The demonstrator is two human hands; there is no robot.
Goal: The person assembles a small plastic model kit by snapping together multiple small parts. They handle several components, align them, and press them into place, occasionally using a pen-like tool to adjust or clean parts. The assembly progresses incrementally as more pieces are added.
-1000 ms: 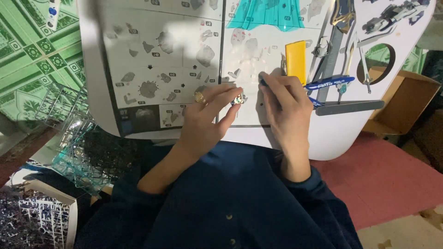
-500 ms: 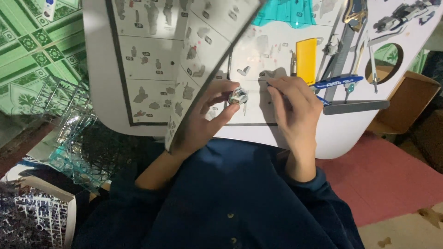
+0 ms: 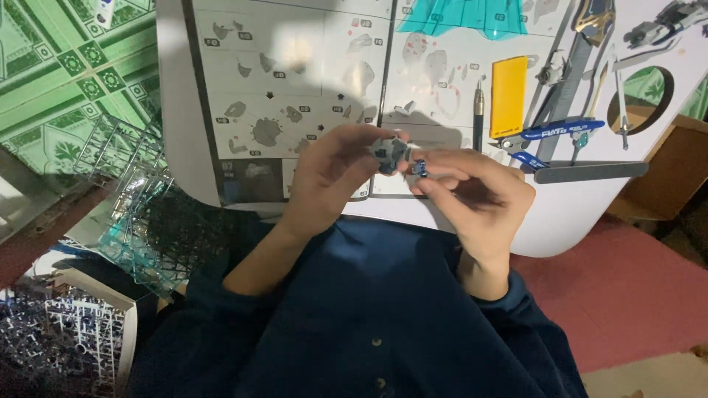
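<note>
a small rounded grey-blue model part [image 3: 389, 151] is pinched in the left hand [image 3: 335, 173] above the table [image 3: 590, 214]; no long axis can be made out. just right of it, one tiny blue piece [image 3: 420, 168] is gripped by the right hand [image 3: 472, 195], half hidden by fingers. one open instruction sheet [image 3: 295, 96] lies beneath.

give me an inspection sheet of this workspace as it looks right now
surface: white table, rounded edge, open instruction sheet on it
job's things: small grey-white model part in left hand; tiny blue piece pinched by right hand
clutter: yellow block, blue-handled nippers, dark pen-shaped tool, teal sheet
grippers: both hands closed on parts, above the table edge
cables: nothing seen
surroundings: plastic part frames at left, green patterned floor
</note>
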